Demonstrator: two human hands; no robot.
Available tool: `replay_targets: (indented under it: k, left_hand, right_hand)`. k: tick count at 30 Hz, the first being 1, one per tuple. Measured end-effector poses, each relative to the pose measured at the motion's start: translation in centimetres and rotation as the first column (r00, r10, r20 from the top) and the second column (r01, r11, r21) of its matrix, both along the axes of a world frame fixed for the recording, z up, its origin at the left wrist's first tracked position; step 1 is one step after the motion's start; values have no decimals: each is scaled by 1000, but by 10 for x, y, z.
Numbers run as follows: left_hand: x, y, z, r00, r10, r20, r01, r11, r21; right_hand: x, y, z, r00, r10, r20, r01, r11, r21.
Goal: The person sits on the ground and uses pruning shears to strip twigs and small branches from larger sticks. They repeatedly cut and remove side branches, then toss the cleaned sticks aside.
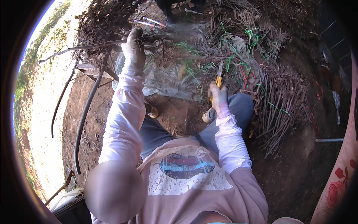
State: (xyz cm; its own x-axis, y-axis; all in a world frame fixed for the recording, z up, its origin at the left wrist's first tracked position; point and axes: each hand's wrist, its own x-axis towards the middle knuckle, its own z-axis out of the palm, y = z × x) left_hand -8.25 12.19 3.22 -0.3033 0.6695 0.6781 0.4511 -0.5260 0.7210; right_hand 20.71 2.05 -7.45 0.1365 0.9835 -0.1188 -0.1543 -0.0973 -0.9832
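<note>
My left hand, in a light work glove, is raised at the upper left and closed around a woody branch whose thin end reaches out to the left. In front of my right knee, my right hand grips a yellow-handled cutting tool with its metal end pointing forward; whether it is a saw or a knife cannot be told. Beyond it lie cut twigs and green plastic ties. A sheet of pale plastic is spread on the ground between my hands.
Bundled thin sticks lie at the right. A tangled branch pile rests by a wooden frame at the upper left. Long-handled tools lie ahead, near another person's shoe. A floral cloth borders the lower right.
</note>
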Motion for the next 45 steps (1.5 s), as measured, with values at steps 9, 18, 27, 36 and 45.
replay_targets:
  k: [9, 18, 27, 36, 45]
  left_hand:
    - [1, -10, -7, 984, -178, -15, 178, 984, -2]
    - [29, -26, 20, 460, -635, 620, 833, 551, -53]
    - [73, -43, 28, 560, -539, 629, 757, 642, -123]
    - [114, -102, 6, 610, -216, 763, 661, 670, -338]
    - [117, -91, -35, 705, -376, 602, 638, 707, -305]
  right_hand:
    - [8, 1, 6, 1000, 22, -5, -23, 985, -169]
    - [-11, 6, 8, 930, 119, -348, -88, 991, 101]
    - [-52, -8, 40, 942, 144, -304, -100, 983, 155]
    - [-85, -25, 25, 932, -307, -191, 357, 866, 350]
    - [-78, -39, 12, 962, 78, -262, 21, 933, 359]
